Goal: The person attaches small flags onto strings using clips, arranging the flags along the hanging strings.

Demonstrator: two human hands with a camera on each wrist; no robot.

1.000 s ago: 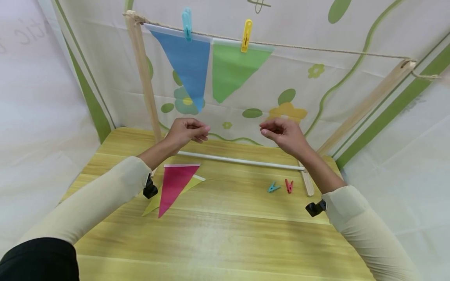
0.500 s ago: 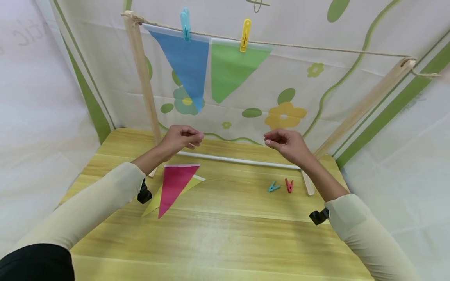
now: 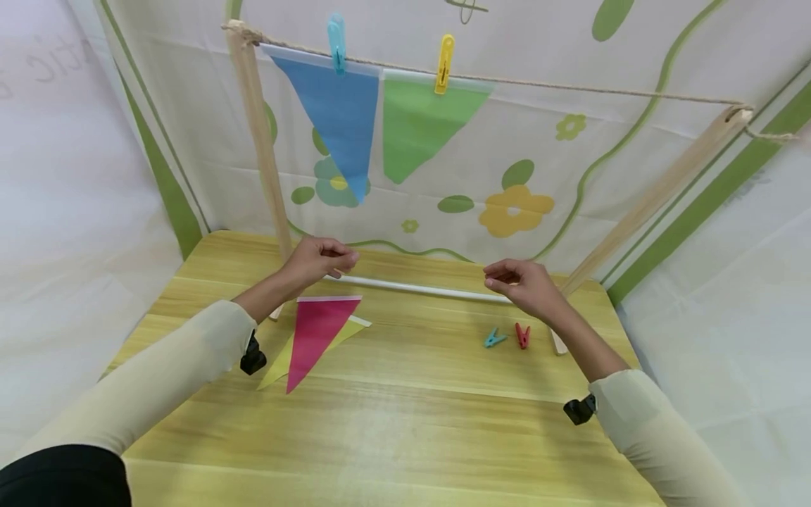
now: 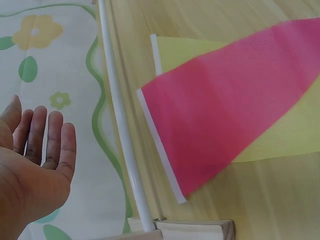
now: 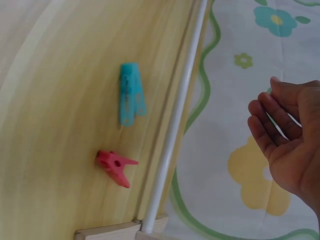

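My left hand (image 3: pixel 317 262) hovers over the back left of the table, its fingers loosely bent and holding nothing. Below it a pink pennant (image 3: pixel 319 331) lies across a yellow pennant (image 3: pixel 279 362). Opposite, the right hand (image 3: pixel 526 285) is also in the air with relaxed fingers and nothing in them. Nearest to it on the table are a teal clothespin (image 5: pixel 131 95) and a red clothespin (image 5: pixel 116 167). A blue pennant (image 3: pixel 338 105) hangs from the string by a light blue clothespin (image 3: pixel 337 44); beside it hangs a green pennant (image 3: pixel 424 116) under a yellow clothespin (image 3: pixel 445 63).
The string (image 3: pixel 589 89) runs between a left wooden post (image 3: pixel 260 134) and a right wooden post (image 3: pixel 659 197). A white rod (image 3: pixel 418 287) spans the frame low across the back of the table (image 3: pixel 405 436). Behind stands a patterned cloth (image 3: pixel 608 232).
Both hands have come down and drawn apart slightly, the left one leftward and the right one rightward. The pennants and clothespins have stayed where they were.
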